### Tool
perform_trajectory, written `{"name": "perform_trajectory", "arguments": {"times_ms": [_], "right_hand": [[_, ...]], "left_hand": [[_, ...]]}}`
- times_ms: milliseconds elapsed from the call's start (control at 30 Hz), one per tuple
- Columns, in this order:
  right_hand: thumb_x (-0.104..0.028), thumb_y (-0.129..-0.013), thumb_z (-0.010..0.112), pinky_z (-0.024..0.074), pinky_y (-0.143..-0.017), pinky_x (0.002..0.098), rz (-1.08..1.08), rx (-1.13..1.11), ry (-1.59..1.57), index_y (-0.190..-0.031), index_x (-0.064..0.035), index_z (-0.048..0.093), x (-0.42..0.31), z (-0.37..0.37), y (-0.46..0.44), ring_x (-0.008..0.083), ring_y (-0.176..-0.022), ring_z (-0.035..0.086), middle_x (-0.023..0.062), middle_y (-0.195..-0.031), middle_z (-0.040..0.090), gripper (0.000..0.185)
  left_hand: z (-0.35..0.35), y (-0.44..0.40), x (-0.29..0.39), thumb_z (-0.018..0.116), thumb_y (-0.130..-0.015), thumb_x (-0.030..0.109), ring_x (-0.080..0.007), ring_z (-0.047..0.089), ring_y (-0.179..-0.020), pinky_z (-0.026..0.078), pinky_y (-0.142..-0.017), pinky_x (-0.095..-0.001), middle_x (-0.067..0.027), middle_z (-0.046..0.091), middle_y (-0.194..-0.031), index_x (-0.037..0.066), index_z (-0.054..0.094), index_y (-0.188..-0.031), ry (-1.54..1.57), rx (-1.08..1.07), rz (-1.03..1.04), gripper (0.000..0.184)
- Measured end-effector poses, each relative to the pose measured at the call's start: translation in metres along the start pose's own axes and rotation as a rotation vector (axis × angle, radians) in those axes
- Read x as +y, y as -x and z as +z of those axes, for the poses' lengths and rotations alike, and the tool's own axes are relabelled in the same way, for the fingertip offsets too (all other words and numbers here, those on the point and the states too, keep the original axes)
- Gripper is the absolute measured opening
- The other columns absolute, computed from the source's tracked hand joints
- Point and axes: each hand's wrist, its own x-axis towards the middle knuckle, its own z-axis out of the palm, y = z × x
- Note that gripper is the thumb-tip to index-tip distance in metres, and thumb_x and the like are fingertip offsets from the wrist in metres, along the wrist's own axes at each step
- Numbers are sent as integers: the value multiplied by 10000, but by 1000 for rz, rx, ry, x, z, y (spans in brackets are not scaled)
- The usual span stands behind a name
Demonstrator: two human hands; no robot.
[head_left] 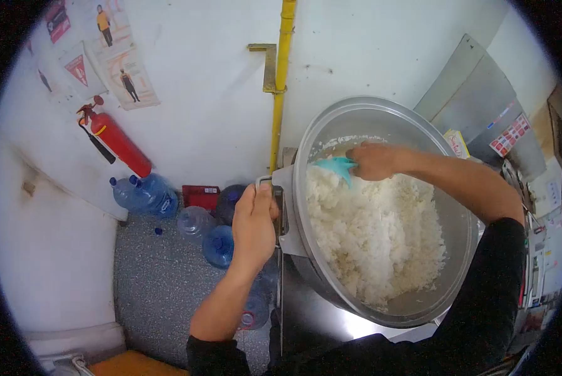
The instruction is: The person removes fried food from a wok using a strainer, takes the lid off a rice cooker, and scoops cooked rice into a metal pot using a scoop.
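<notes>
A large metal pot (454, 235) stands tilted towards me in the view, holding a big heap of cooked white rice (381, 238). My left hand (254, 216) is closed around the metal side handle (287, 178) of this pot. Inside the pot, near its far left wall, my right hand (373, 161) has its fingers closed on a turquoise plastic scoop (338, 168). The scoop's edge is down in the rice, so part of its shape is hidden. Grains of rice stick to the inner wall beyond my right hand.
Several large water bottles (218, 246) stand on the grey speckled floor (152, 269) at left. A red fire extinguisher (118, 141) hangs on the wall. A yellow pipe (282, 75) runs up behind the pot. Metal sheeting (475, 100) and a small yellow-white box (457, 144) are at right.
</notes>
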Motion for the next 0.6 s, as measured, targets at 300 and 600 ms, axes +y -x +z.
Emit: {"name": "perform_trajectory", "arguments": {"times_ms": [300,600], "right_hand": [[-184,-816,527,318,-382,260,48,-368,-662,-895,-48,545,19,1,50,100,-384,353,17,-524,432,159],[-138,-813,502,274,-270,240,156,-71,-1099,-965,-37,498,139,45,242,47,-320,336,-3,-497,427,183]], "left_hand": [[-5,-1,-2,431,-920,272,-132,414,-562,348,-549,-297,-40,449,-578,25,459,-651,-115,22,12,367],[-3,-4,-2,403,-925,311,-121,357,-467,291,-460,-288,-1,401,-523,88,440,-591,-247,18,78,403]]}}
